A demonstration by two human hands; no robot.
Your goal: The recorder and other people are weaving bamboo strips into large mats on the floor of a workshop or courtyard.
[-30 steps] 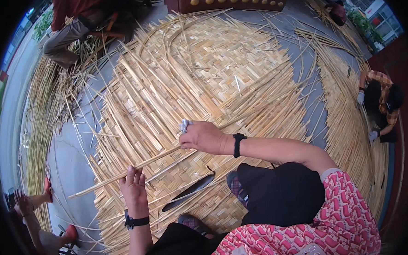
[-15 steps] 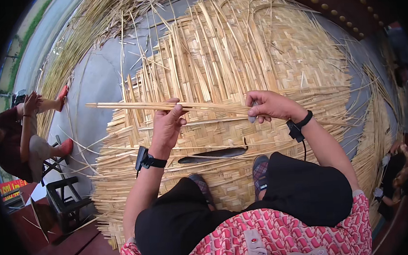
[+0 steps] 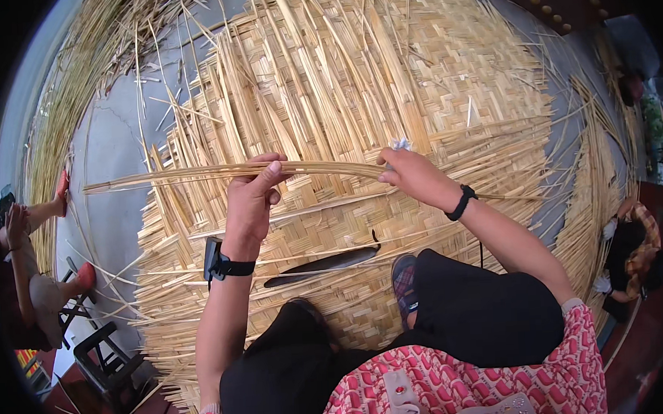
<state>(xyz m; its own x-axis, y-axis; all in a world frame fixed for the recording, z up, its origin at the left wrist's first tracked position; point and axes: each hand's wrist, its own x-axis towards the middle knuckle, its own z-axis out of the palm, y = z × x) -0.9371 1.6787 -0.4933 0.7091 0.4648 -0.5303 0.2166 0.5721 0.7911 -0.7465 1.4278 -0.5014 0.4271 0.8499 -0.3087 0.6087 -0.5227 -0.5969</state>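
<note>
A bundle of thin, straw-coloured reed strips (image 3: 187,174) runs crosswise above the woven mat (image 3: 329,312). My left hand (image 3: 254,198) pinches the bundle between thumb and fingers, with the long ends sticking out to the left. At the bundle's right end my right hand (image 3: 418,176) is closed on the strips, its back turned up and most fingers hidden. Something small, pale and shiny (image 3: 399,143) shows just behind the right hand; I cannot make out what it is. A long dark flat tool (image 3: 321,267) with a hooked tip lies on the mat before my feet.
Loose strips lie upright across the mat's far half. Piled reeds (image 3: 63,101) line the floor at far left. A seated person (image 3: 35,275) is at the left, near a black stool (image 3: 107,361). Another person (image 3: 634,258) crouches at the right beside more reeds (image 3: 591,216).
The view has shifted, so the mat sits further left. My right hand has turned with its back up, and the strips now bow slightly between my hands.
</note>
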